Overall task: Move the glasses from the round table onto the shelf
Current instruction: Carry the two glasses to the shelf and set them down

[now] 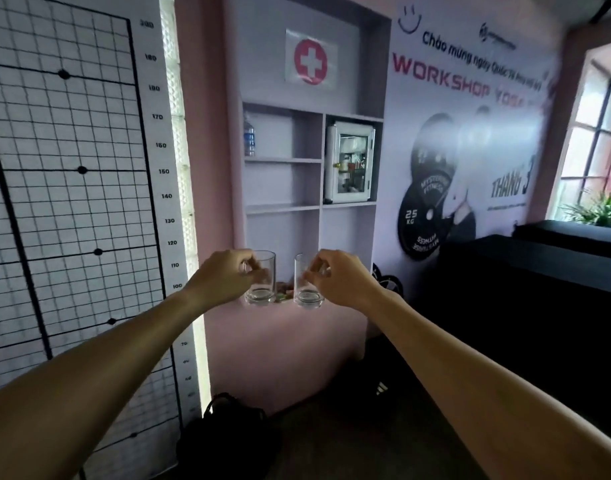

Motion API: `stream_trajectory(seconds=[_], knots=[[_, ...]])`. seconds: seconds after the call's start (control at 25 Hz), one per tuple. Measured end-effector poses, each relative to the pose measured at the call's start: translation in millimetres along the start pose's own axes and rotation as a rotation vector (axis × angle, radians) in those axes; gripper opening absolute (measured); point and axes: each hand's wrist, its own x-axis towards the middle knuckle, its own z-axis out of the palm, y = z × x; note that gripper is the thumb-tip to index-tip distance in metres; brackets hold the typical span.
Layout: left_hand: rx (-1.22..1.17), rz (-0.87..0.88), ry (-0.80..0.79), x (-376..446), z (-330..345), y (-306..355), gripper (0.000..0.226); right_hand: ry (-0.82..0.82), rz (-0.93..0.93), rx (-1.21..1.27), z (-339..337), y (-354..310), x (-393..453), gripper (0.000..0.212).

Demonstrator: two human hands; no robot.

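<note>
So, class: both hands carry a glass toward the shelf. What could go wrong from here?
1. Each hand, left hand and right hand, pinches only a handle, so the left glass or right glass might swing or slip.
2. The glasses are close together and could knock.
3. Small items on the bottom shelf may crowd placement.

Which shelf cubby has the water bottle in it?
The top left cubby: a water bottle stands at its left edge. The top right holds a small cabinet instead.
</note>
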Motion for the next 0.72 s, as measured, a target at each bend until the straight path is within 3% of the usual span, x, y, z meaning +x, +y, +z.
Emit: stream_trajectory(seconds=[0.36, 0.72], knots=[[0.039, -0.033, 0.105, 140.6, 56.9, -13.5, 0.018, -0.036, -0.099, 0.021, -3.8, 93.1, 146.3, 0.016], [0.075, -0.079, 0.153, 275.0, 106.4, -91.1, 0.017, -0.060, -0.160, 0.040, 45.6, 166.2, 293.3, 0.012]])
